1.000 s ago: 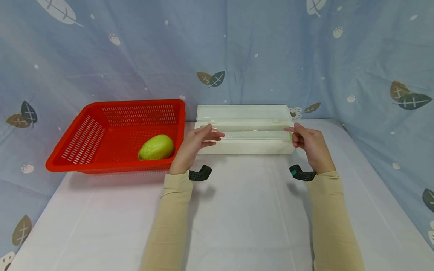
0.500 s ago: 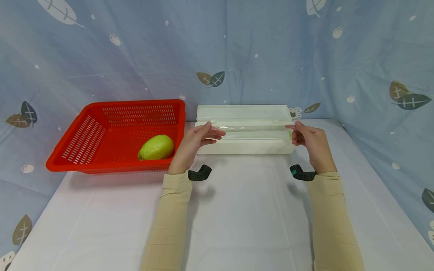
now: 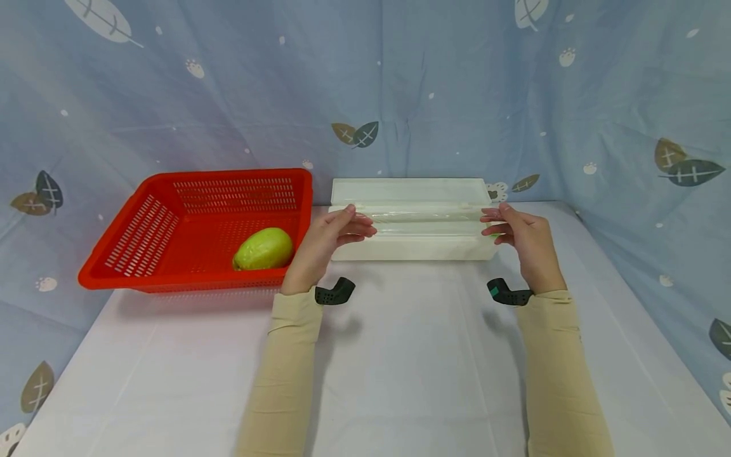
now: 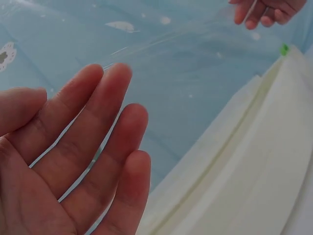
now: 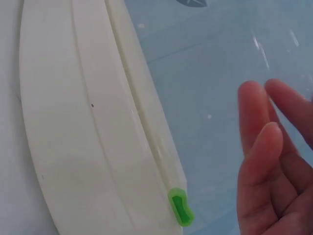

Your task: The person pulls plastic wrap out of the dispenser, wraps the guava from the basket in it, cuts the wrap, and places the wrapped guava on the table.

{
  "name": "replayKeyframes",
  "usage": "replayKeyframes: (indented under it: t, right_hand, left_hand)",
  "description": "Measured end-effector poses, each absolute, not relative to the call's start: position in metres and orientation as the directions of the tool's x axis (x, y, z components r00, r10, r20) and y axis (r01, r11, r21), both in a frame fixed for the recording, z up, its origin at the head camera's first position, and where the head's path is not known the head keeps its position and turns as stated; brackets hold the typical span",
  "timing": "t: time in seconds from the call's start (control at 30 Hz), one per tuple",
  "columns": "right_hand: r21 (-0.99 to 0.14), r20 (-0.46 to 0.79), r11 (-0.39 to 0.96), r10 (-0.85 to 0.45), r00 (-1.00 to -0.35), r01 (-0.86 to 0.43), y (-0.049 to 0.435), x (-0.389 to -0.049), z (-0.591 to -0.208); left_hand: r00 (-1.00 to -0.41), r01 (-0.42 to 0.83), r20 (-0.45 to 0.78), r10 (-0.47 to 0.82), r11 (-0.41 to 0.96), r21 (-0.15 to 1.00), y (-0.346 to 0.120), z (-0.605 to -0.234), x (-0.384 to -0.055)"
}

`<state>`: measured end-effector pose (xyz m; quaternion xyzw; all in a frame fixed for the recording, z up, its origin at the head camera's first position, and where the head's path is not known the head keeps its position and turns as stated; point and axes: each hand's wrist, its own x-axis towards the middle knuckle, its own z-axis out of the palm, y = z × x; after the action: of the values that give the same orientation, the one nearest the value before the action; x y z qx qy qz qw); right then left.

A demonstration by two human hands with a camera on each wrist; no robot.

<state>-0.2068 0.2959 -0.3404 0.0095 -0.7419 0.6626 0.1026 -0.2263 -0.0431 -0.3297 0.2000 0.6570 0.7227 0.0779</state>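
Clear film stretched between two hands above one open box

One strip of film (image 3: 428,216) spans the gap between the two hands, over the mouth of the one white box (image 3: 414,248). The film's long axis runs from nine o'clock to three in the head view; in the left wrist view it points from the fingertips towards two o'clock, where the other hand is. The box lies along the same nine-to-three line, and its one lid (image 3: 411,190) stands raised at twelve o'clock. One green tab (image 5: 181,206) sits at the box's three o'clock end.

The left hand (image 3: 321,246) is at the box's nine o'clock end, its four fingers nearly straight and slightly apart, with the film meeting the fingertips. Whether the thumb pinches the film, I cannot tell. The right hand (image 3: 526,246) is at the three o'clock end, fingers loosely bent, thumb tip just beside a fingertip; a pinch cannot be made out there either.

At nine o'clock from the box is one red basket (image 3: 188,281), holding one green fruit (image 3: 264,249) towards its four o'clock side. Two black devices (image 3: 335,292) are worn, one per wrist. Box and basket rest on one white table (image 3: 411,368).
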Motion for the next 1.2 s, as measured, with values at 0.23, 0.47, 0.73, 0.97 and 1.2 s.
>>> replayKeyframes:
  t: [0.23,0.47,0.73,0.97,1.2]
  right_hand:
    - [-0.979,0.201,0.067,0.129,-0.971,-0.193,0.294,-0.205,-0.337]
    - [-0.972,0.228,0.095,0.132,-0.965,-0.217,0.294,-0.203,-0.336]
    - [-0.966,0.23,0.157,0.149,-0.962,-0.207,0.292,-0.202,-0.336]
    - [-0.964,0.235,0.163,0.15,-0.96,-0.211,0.292,-0.202,-0.334]
    - [-0.964,0.243,0.151,0.158,-0.957,-0.22,0.291,-0.201,-0.332]
  left_hand:
    - [-0.903,0.166,0.209,0.376,-0.142,0.976,-0.044,-0.322,-0.222]
    - [-0.893,0.187,0.228,0.388,-0.139,0.972,-0.044,-0.32,-0.221]
    - [-0.884,0.181,0.219,0.414,-0.13,0.975,-0.046,-0.318,-0.22]
    - [-0.866,0.188,0.223,0.448,-0.121,0.975,-0.048,-0.317,-0.221]
    - [-0.858,0.201,0.234,0.456,-0.121,0.972,-0.049,-0.313,-0.219]
